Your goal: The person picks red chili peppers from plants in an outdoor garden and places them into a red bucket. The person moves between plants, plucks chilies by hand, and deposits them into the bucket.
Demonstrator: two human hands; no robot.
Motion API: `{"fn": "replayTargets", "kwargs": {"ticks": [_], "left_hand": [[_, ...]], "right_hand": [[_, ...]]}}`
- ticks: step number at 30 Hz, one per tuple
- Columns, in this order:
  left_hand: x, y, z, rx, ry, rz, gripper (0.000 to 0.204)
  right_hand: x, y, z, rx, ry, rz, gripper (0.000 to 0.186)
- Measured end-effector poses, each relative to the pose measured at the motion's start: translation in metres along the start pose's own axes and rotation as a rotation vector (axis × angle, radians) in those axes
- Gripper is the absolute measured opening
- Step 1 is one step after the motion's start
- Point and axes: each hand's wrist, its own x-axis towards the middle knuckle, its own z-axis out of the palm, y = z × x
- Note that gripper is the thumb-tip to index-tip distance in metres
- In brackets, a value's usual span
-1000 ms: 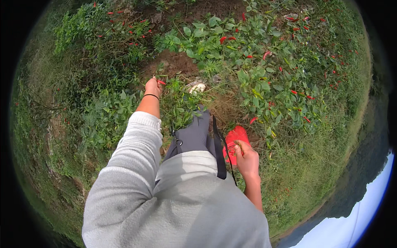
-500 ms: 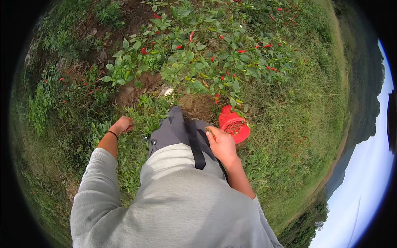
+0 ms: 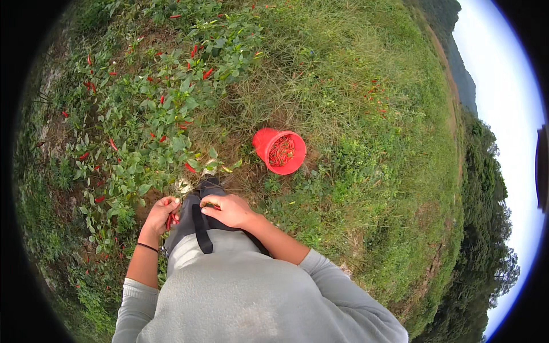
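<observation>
My left hand (image 3: 160,214) is closed around a few red chili peppers (image 3: 171,221), which poke out below the fingers. Just to its right, in front of my grey trousers, my right hand (image 3: 230,210) is curled with thumb and fingers together. A small red and green bit of chili pepper (image 3: 213,206) shows in its grip; the rest is hidden by the palm. The two hands are close but apart. Beyond my right hand a red bucket (image 3: 262,143) stands on the grass, tilted in this view, with many red chili peppers (image 3: 281,151) inside.
Chili plants (image 3: 128,160) bearing ripe red fruit spread ahead and to the left. A black strap (image 3: 201,231) hangs at my waist. Tall grass (image 3: 366,188) covers the right side, with wooded hills (image 3: 480,228) and sky beyond.
The view has swung right, so the bucket now shows whole. My left hand has come in beside my right hand, and red chili peppers now show in it. The right hand stays closed.
</observation>
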Motion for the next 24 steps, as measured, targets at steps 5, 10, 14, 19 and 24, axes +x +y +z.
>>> {"fn": "replayTargets", "kwargs": {"ticks": [5,10,14,19,24], "left_hand": [[0.036,0.042,0.058,0.075,0.075,-0.133,0.047],[0.074,0.025,0.045,0.035,0.366,-0.035,0.033],[0.092,0.026,0.049,0.021,0.569,-0.043,0.023],[0.104,0.051,0.035,-0.085,0.528,-0.038,0.018],[0.11,0.079,0.029,-0.05,0.345,-0.097,0.015]], "right_hand": [[0.023,0.056,-0.005,0.614,0.011,-0.015,0.038],[0.072,0.133,0.013,0.588,0.124,0.132,0.029],[0.135,0.199,0.07,0.715,0.126,0.088,0.022],[0.191,0.149,0.075,0.356,0.347,-0.079,0.027],[0.23,0.116,0.079,0.156,0.404,-0.248,0.033]]}}
